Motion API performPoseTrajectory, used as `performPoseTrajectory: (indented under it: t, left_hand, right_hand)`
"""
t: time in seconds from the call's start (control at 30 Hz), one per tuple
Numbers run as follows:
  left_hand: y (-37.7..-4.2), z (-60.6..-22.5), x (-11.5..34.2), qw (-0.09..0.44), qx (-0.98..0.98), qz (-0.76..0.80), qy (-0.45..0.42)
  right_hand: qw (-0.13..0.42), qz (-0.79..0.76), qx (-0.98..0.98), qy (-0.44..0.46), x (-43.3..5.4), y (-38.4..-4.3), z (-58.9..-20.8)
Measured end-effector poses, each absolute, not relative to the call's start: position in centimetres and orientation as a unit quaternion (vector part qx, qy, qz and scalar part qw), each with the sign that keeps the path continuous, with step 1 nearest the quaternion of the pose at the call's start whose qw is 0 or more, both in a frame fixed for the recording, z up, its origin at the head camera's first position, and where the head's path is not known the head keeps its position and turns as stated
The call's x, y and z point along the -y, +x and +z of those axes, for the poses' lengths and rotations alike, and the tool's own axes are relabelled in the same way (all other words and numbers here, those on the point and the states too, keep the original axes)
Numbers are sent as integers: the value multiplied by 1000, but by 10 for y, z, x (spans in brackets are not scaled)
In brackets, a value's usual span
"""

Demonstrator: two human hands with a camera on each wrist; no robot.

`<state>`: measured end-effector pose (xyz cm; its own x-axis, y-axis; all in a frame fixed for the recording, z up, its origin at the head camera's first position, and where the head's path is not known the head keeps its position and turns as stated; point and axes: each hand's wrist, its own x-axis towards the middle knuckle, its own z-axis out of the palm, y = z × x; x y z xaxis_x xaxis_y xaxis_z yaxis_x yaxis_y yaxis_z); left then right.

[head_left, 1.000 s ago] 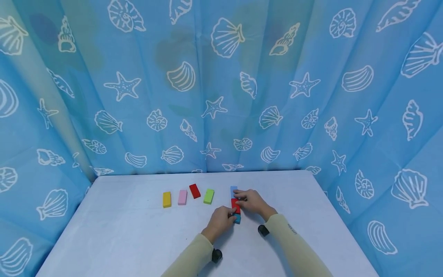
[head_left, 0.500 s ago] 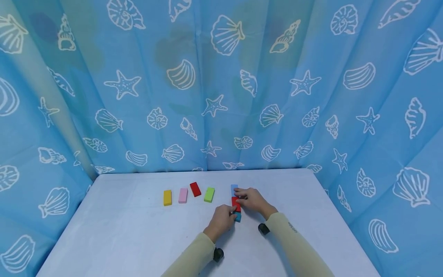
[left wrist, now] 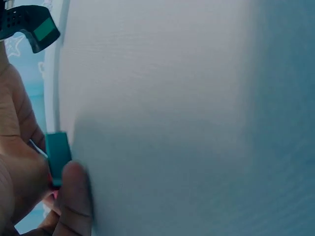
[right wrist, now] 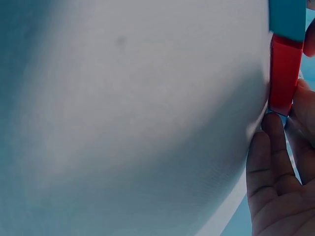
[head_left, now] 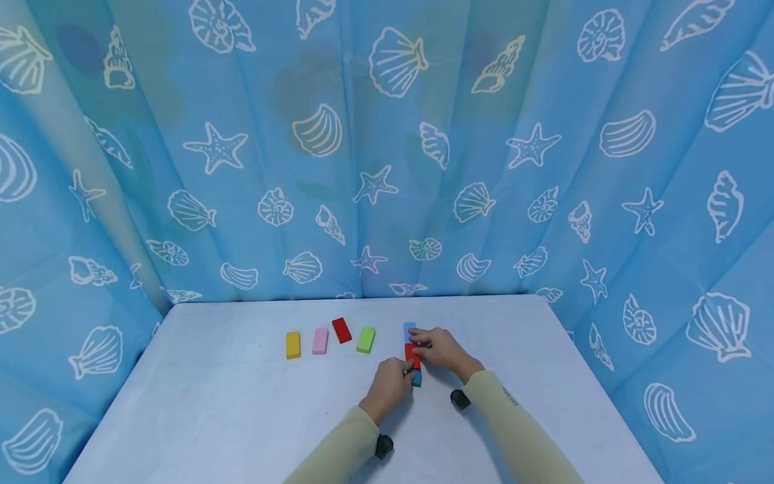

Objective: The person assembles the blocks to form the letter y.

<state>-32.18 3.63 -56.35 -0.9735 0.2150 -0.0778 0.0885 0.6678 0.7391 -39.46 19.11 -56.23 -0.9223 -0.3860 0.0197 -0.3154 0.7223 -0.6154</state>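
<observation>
A light blue block (head_left: 409,332), a red block (head_left: 412,357) and a teal block (head_left: 417,379) lie end to end in a row on the white table. My left hand (head_left: 387,386) is at the near end, its thumb against the teal block's side and a fingertip on the red one. My right hand (head_left: 444,350) bends its fingers over the light blue block, with the thumb at the red block's far end. In the right wrist view the red block (right wrist: 285,73) meets the teal block (right wrist: 288,18); the light blue one is mostly hidden behind fingers.
Left of the row lie a yellow block (head_left: 293,345), a pink block (head_left: 320,341), a second red block (head_left: 341,330) and a green block (head_left: 365,339), apart from one another. A blue shell-patterned curtain (head_left: 375,222) hangs behind the table (head_left: 242,417).
My left hand has shifted very slightly right and away from me at the teal block. The right hand keeps its place, and the loose blocks stay put.
</observation>
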Motion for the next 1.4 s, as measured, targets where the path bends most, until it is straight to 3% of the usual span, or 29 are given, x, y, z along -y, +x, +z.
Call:
performPoseTrajectory:
  t: [0.63,1.0,1.4]
  left_hand:
    - [-323,-564,-34,76,-905,404,110]
    - [-325,-559,-34,114,-891,426,107]
    - [-325,-562,-28,121,-889,430,102]
  right_hand:
    - [59,-311,-935,-162,-191,-388,-556]
    - [54,-299,-943,-137,-196,-388,-558]
    - [50,-326,-937,-115,-194,-384,-561]
